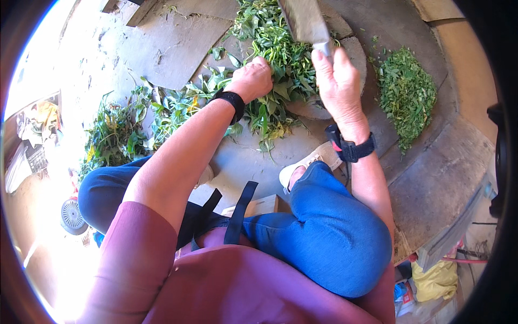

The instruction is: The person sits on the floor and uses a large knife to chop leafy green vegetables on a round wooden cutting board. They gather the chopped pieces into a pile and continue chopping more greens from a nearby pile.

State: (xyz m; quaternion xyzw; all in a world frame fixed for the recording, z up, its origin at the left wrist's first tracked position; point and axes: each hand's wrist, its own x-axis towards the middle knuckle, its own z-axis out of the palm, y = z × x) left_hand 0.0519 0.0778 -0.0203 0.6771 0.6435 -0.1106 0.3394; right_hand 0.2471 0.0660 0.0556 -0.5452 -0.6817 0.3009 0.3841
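Note:
My right hand (340,87) grips the handle of a cleaver (305,22), its broad blade raised over the far side of a leafy heap and blurred at the top edge. My left hand (253,79) is closed on a bundle of green leafy stems (283,56), pressing it down. Beneath the bundle is a round chopping block (356,60), mostly hidden by leaves. Cut stem ends face the blade side. To the right of the block lies a pile of finely chopped greens (406,95).
More uncut leafy vines (117,129) lie on the floor (158,52) at left, near my knee. My shoe (313,160) rests close to the block's near side. A wooden board edge (437,255) and a yellow bag (435,279) are at lower right. A black spoked wheel (73,214) stands at left.

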